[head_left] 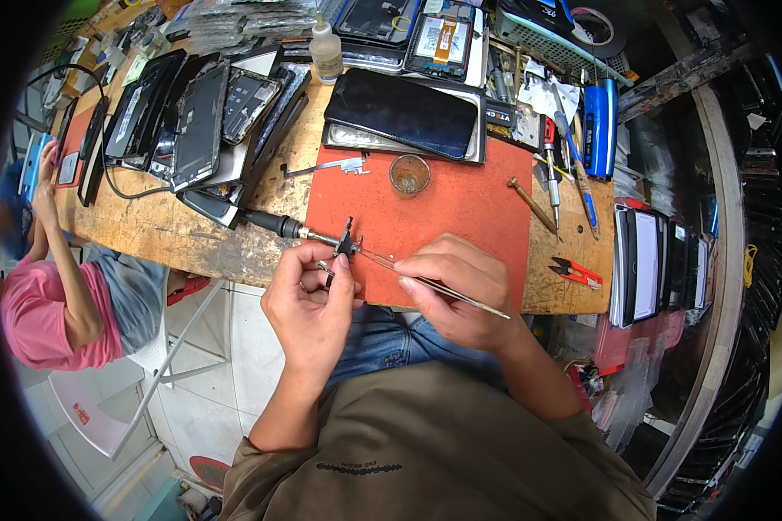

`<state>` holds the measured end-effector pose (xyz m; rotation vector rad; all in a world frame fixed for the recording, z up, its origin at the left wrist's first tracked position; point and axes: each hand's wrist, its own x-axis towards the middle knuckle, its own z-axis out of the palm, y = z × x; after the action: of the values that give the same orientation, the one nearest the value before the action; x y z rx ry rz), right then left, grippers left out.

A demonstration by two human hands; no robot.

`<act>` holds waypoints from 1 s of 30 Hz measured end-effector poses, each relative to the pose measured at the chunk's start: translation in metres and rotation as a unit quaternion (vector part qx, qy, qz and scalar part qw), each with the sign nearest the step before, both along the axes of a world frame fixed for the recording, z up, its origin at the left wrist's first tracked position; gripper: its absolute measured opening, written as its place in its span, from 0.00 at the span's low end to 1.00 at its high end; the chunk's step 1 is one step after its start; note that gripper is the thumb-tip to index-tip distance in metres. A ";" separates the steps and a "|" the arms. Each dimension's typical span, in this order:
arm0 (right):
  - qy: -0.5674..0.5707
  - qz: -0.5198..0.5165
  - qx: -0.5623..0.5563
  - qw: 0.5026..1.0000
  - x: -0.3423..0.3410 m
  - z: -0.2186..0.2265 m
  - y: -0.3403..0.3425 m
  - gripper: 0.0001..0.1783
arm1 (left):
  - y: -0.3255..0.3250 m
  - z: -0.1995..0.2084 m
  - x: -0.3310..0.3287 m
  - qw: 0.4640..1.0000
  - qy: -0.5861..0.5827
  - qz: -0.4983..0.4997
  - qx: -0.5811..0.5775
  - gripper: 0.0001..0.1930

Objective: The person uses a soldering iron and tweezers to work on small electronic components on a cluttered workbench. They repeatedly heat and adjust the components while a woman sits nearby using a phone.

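My left hand point(314, 291) pinches a small dark electronic part point(347, 246) between thumb and fingers, above the near edge of the orange mat point(452, 200). A thin dark strip curls down from that part. In my right hand point(460, 291) are slim metal tweezers point(460, 300), their points at the part's right side. A soldering iron point(274, 223) lies at the left, its metal tip end reaching behind the part; whether they touch I cannot tell. Beyond my hands, a small round glass dish point(409, 174) with brownish contents stands on the mat.
A black phone point(400, 113) rests on a tray behind the dish. Opened devices point(202, 126) pile up at the left. A dropper bottle point(326, 52), screwdrivers point(551, 169) and red snips point(576, 272) lie about. Another person in pink point(61, 304) sits at the far left.
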<state>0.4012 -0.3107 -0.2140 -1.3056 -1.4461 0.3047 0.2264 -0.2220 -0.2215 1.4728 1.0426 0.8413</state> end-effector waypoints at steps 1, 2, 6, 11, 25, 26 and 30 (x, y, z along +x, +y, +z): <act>-0.001 0.000 0.001 1.000 0.000 0.000 0.000 0.15 | 0.000 0.000 0.000 1.000 -0.001 0.000 0.001 0.07; -0.002 0.000 0.002 1.000 0.000 0.000 0.000 0.16 | 0.000 0.000 0.000 1.000 -0.001 0.001 0.001 0.07; -0.003 0.000 0.004 1.000 0.000 -0.001 0.000 0.16 | -0.001 0.000 0.000 1.000 0.000 0.003 -0.003 0.07; -0.004 0.001 0.003 1.000 0.000 -0.001 0.000 0.16 | -0.001 0.000 0.000 1.000 -0.002 0.004 -0.005 0.07; 0.003 0.008 -0.002 1.000 0.001 0.001 0.000 0.16 | -0.001 0.000 -0.001 1.000 0.003 0.003 -0.002 0.07; 0.001 0.006 0.001 1.000 0.001 0.001 0.000 0.16 | -0.001 0.000 -0.001 1.000 0.004 0.002 -0.002 0.07; 0.003 0.006 -0.002 1.000 0.001 0.001 -0.001 0.16 | -0.001 0.000 -0.001 1.000 0.003 0.004 -0.013 0.07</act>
<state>0.4026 -0.3114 -0.2129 -1.2973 -1.4497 0.3196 0.2256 -0.2229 -0.2219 1.4503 1.0614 0.8273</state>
